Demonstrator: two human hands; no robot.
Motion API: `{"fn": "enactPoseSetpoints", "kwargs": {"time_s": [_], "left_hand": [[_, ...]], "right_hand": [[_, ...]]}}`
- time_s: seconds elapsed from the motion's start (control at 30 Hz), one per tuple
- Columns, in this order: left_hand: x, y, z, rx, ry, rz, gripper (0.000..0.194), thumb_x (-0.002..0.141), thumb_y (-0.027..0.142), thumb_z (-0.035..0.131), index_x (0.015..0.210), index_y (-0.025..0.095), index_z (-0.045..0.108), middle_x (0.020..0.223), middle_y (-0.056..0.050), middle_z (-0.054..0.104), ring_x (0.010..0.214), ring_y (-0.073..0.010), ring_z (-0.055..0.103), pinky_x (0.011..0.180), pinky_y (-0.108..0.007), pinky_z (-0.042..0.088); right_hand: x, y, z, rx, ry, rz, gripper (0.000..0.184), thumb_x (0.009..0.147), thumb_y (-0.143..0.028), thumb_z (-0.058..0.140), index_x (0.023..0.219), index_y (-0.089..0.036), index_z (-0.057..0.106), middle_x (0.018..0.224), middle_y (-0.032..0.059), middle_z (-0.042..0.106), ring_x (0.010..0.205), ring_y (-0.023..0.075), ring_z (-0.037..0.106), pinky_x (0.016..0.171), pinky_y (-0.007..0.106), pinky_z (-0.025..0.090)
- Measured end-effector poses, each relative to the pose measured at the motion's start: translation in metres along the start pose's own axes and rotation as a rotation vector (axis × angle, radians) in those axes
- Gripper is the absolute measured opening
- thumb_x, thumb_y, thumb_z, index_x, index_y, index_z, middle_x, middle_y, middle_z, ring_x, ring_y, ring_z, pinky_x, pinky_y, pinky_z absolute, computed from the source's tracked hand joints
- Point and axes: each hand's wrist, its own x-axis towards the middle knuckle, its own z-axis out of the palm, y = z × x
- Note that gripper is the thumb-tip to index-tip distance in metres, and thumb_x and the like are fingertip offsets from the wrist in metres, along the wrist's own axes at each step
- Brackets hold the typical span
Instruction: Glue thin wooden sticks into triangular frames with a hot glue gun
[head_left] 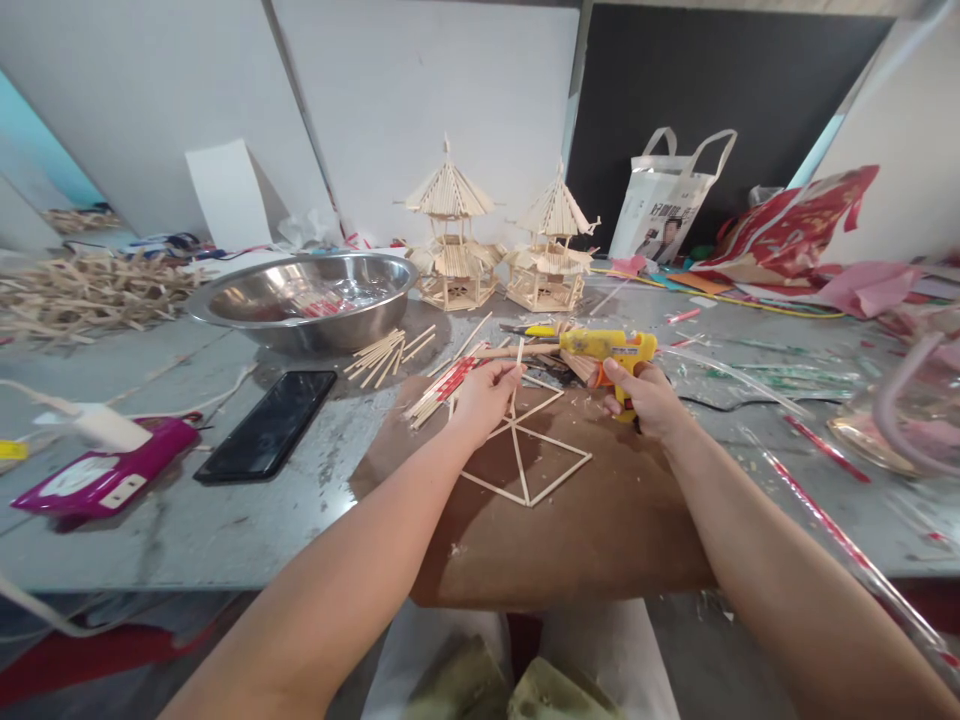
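My right hand (649, 400) is wrapped round the handle of a yellow glue gun (596, 345), whose front end points left. Between the fingers of my left hand (487, 395) is a thin wooden stick (520, 352), held roughly upright near the front end of the gun. Below the hands, a flat hexagon-like frame of wooden sticks (555, 440), with spokes meeting at its middle, lies on a brown board (600, 530). My left hand and forearm hide part of this frame. A bundle of sticks with red wrappers (450, 380) lies just left of that hand.
Two stick pagoda models (454, 260) stand at the back. A steel basin (300, 300), loose sticks (382, 355), a phone (266, 425) and a purple power strip (112, 470) are on the left. Clear glue sticks (825, 520) and a glass vessel (892, 420) lie right.
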Motion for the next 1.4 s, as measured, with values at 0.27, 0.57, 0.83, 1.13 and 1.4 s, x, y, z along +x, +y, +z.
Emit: {"fn": "enactPoseSetpoints", "kwargs": {"time_s": [0.27,0.57,0.83,1.13,1.4], "left_hand": [[0.012,0.005,-0.029,0.407,0.216,-0.011,0.018,0.066,0.031,0.049,0.064,0.016,0.059,0.056,0.002,0.054,0.050,-0.0091,0.044,0.049,-0.020,0.031],[0.033,-0.006,-0.103,0.912,0.150,-0.231,0.024,0.066,0.031,0.045,0.055,0.017,0.060,0.049,-0.003,0.053,0.049,-0.0146,0.049,0.049,-0.024,0.032],[0.047,-0.029,-0.149,1.032,0.159,-0.327,0.029,0.068,0.036,0.045,0.056,0.016,0.062,0.060,-0.009,0.060,0.064,-0.0199,0.057,0.057,-0.025,0.038],[0.057,-0.033,-0.148,1.111,0.114,-0.398,0.021,0.062,0.029,0.056,0.075,0.015,0.064,0.082,-0.014,0.063,0.079,-0.0242,0.058,0.068,-0.030,0.042],[0.072,-0.028,-0.135,1.102,0.091,-0.390,0.029,0.057,0.014,0.060,0.086,0.011,0.062,0.096,-0.019,0.059,0.093,-0.0279,0.053,0.079,-0.033,0.039]], "right_hand": [[-0.001,0.007,-0.003,0.021,0.029,0.024,0.034,0.056,-0.048,0.063,0.067,-0.017,0.054,0.063,0.0007,0.059,0.031,0.0035,0.035,0.036,0.022,0.040],[0.002,0.014,-0.007,0.048,0.038,0.036,0.031,0.058,-0.045,0.063,0.068,-0.017,0.053,0.049,-0.0028,0.053,0.030,0.0046,0.035,0.037,0.023,0.040],[0.002,0.016,-0.008,0.016,0.008,0.039,0.029,0.061,-0.044,0.062,0.068,-0.017,0.055,0.063,0.0022,0.060,0.031,0.0040,0.035,0.037,0.024,0.041],[0.001,0.013,-0.005,0.006,0.024,0.049,0.030,0.058,-0.045,0.063,0.065,-0.016,0.056,0.054,0.0001,0.056,0.031,0.0043,0.036,0.037,0.024,0.041],[0.001,0.014,-0.006,0.033,0.014,0.063,0.029,0.060,-0.042,0.063,0.066,-0.015,0.055,0.057,-0.0004,0.057,0.031,0.0029,0.036,0.037,0.022,0.041]]}}
